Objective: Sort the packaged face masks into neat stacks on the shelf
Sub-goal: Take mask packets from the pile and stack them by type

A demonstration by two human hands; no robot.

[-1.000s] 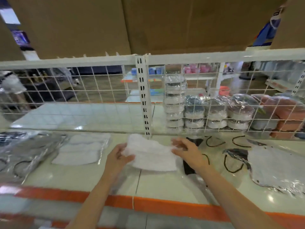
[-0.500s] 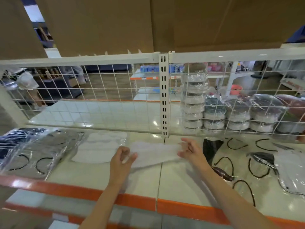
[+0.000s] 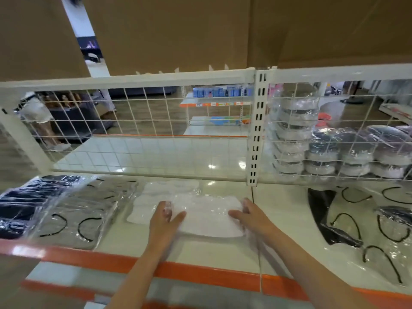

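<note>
White mask pack (image 3: 209, 216) has come left from mid-shelf and now sits half over the white stack (image 3: 153, 204), left hand (image 3: 163, 221) and right hand (image 3: 249, 216) gripping its ends, so it's nearly sorted.

White mask pack (image 3: 209, 217) in clear wrap, flat on the shelf (image 3: 223, 253), overlapping the white stack (image 3: 156, 197) to its left, grey stack (image 3: 84, 210) next left, dark stack (image 3: 29, 204) at far left, loose black masks (image 3: 356, 221) scattered right
</note>
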